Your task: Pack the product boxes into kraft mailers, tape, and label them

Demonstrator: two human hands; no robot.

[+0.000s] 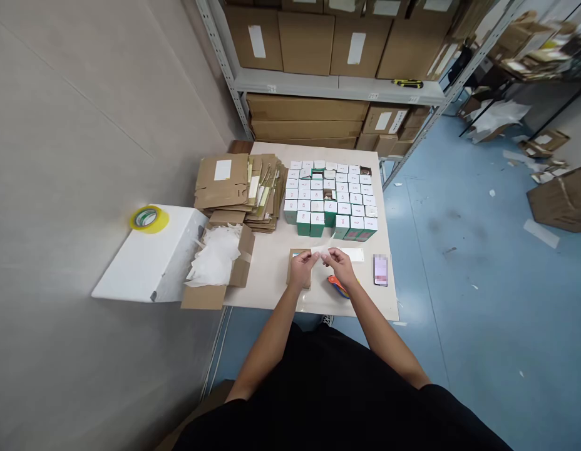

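Note:
My left hand (302, 267) and my right hand (338, 264) are close together over the front of the table. Both have their fingertips pinched on a thin white slip of paper (324, 247), which looks like a label. Beneath my left hand lies a small brown cardboard box (289, 268), partly covered by it. An orange and blue tool (336, 285) rests under my right wrist, its kind hard to make out. Just right of my fingers lies a white strip (354, 254). Beyond my hands stand rows of small white-topped green boxes (330, 203), a few with open tops.
Flattened cardboard boxes (222, 181) are stacked at the table's left. Before them an open carton (241, 263) holds white packing sheets (218, 254). Yellow tape (149, 219) sits on a white block (144, 266). A phone (380, 270) lies at right. A loaded shelf (337, 84) stands behind.

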